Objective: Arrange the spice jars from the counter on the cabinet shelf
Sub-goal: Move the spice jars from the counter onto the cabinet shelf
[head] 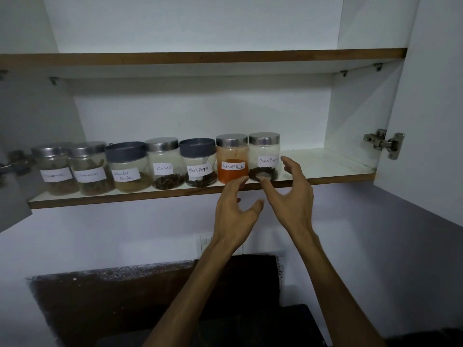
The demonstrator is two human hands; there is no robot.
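Note:
Several labelled glass spice jars stand in a row on the cabinet shelf (325, 164). At the right end is a black pepper jar (264, 151) with a silver lid, and a red chilli powder jar (231, 156) stands beside it. Further left are another black pepper jar (199, 161), a cloves jar (164, 164) and a coriander powder jar (126, 169). My left hand (235, 209) is open just below the shelf edge, fingertips near the chilli jar. My right hand (293, 194) is open around the right side of the end jar, holding nothing.
An upper shelf (200, 57) runs across above. The open cabinet door with a metal hinge (384, 144) stands at the right. Two more jars (72, 169) sit at the far left. A dark counter (125, 296) lies below, by the white wall.

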